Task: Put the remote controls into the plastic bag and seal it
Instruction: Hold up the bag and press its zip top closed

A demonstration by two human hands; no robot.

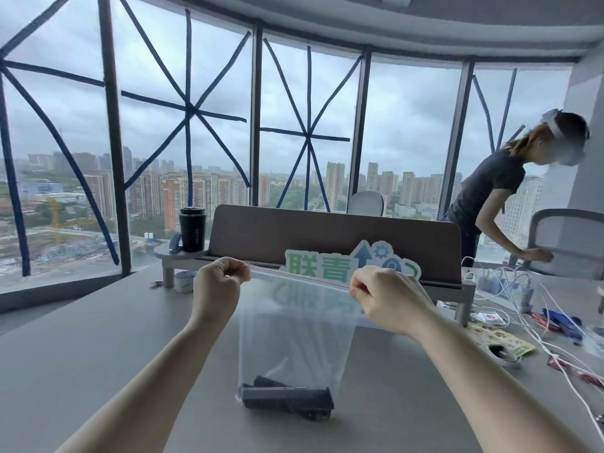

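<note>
2 remote controls (287, 398) crosswise, left-right.

Grey table (81, 354) is bare on the near left, so there's free room for a hand w/ nothing in the way. Centre is taken: plastic bag (295, 335) hangs upright between left hand (219, 281) and right hand (384, 294), its bottom w/ the remote controls (287, 398) resting on the table. Behind it the desk riser (327, 233) and sign (330, 264) block forward reach. Black cup (192, 228) sits on the riser's left end, tape roll (184, 281) below it. Right side is cluttered w/ white cables (539, 341), chargers and packets; little open surface there.
</note>
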